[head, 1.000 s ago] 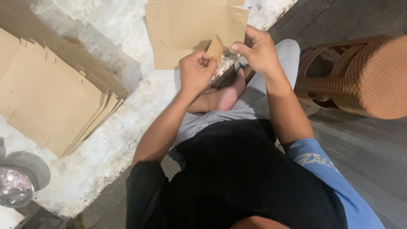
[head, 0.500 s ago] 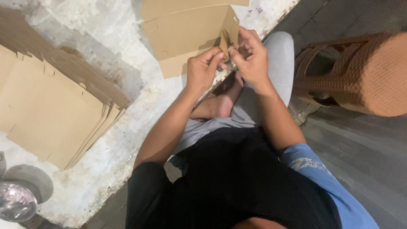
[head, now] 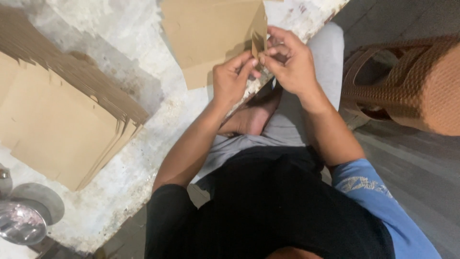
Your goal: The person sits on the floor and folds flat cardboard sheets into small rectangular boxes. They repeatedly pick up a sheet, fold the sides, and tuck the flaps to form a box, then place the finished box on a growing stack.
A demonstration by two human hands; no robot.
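Cardboard sheet (head: 211, 33): a flat brown cut-out blank lying on the pale, worn concrete ledge (head: 134, 158) in front of the seated person, its near right corner lifted off the surface.
Flap (head: 259, 36): a narrow tab at that corner, standing up almost on edge, with both hands meeting at its lower end.
Left hand (head: 231, 80): closed in a pinch, thumb and forefinger on the base of the flap, other fingers curled under.
Right hand (head: 291, 61): also pinching, fingertips pressed against the same tab from the other side, touching the left hand's fingers.
Step in hand: by the look of it, bending the tab along its crease.
Doing it well: keep one pinch right at the fold line as an anchor and let the other hand turn the tab, so the bend follows the score and not the plain board; press evenly along the crease; let the rest of the sheet stay flat on the ledge.
Risk: a grip too far from the crease would likely bow or tear the tab.
Stack of cardboard blanks (head: 62, 120): same brown sheets, piled well apart to the left on the ledge, edges fanned.
Metal bowl (head: 21, 223): shiny, at the lower left corner.
Woven basket (head: 417, 81): orange-brown, on the floor to the right, beside the person's knee.
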